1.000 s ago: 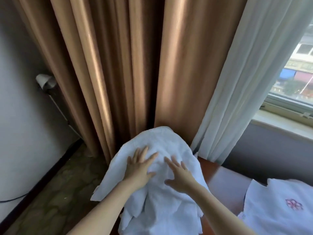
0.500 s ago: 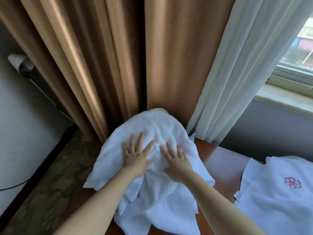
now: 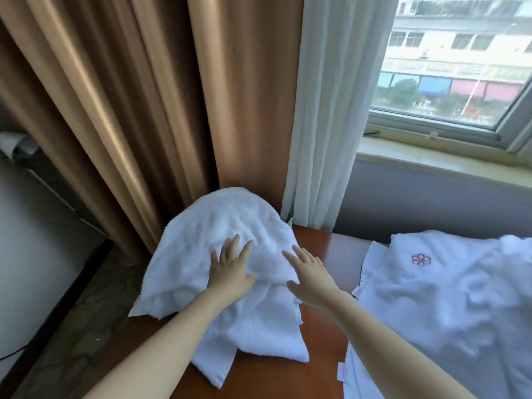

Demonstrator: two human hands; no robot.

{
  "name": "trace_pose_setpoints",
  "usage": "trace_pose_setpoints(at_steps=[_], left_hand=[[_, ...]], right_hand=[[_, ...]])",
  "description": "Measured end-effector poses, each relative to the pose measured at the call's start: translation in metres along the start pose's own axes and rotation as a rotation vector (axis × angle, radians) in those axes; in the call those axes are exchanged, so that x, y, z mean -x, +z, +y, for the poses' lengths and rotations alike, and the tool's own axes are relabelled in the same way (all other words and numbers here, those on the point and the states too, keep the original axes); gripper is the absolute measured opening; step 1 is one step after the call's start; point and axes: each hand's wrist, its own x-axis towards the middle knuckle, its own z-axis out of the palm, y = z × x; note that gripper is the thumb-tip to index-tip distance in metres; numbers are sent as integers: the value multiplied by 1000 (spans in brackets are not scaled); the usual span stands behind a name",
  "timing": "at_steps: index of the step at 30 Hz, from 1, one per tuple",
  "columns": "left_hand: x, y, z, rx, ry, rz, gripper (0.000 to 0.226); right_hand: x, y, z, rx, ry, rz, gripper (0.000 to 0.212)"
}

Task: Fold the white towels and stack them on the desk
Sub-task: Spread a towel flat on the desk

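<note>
Slippage off the desk was the largest risk noted. The crumpled white towel [image 3: 224, 217] lay heaped on the far left corner of the desk [image 3: 325, 254], and its left portion appeared to hang past the edge above the floor [image 3: 86, 312]. A sideways sweep of the hands would, in my judgement, carry it over. Second risk: the heap was bunched and unevenly layered, so pressing it as it lay would likely set creases and give a lopsided fold that stacks badly. Lesser risk: the towel's far side rested against the brown curtain [image 3: 129, 110], which could drag when the cloth is spread out.

The left hand [image 3: 230, 272] lay flat on the heap, fingers straight and spread, gripping nothing. The right hand [image 3: 311, 277] was at the heap's right edge, fingers straight and holding nothing. Whether it pressed the cloth or hovered just above could not be determined.

Surface: a glossy reddish wooden desk, bare between the heap and a second white towel [image 3: 446, 298]. That towel lay spread and rumpled on the right and bore a small red emblem [image 3: 421, 259].

Room: the brown curtain filled the left and centre, with a sheer white curtain [image 3: 322, 110] beside it. A window [image 3: 454, 67] with a pale sill [image 3: 431, 159] stood at the right and a grey wall [image 3: 28, 226] at the left. A thin dark cable [image 3: 11, 355] ran low by that wall.
</note>
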Motion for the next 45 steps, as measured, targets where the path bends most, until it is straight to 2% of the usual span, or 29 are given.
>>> trace_pose_setpoints(at_steps=[7,12,26,35,45], left_hand=[[16,15,93,74,176,9,77],[25,27,173,103,251,48,76],[43,60,361,80,462,5,80],[40,91,425,19,413,-71,85],[12,115,437,1,263,-135,106]], right_hand=[[77,-29,58,-20,140,145,70],[137,-56,112,-21,222,191,67],[261,-104,258,-109,409,302,72],[290,-106,325,-107,476,316,77],[268,-86,375,-255,557,146,115]])
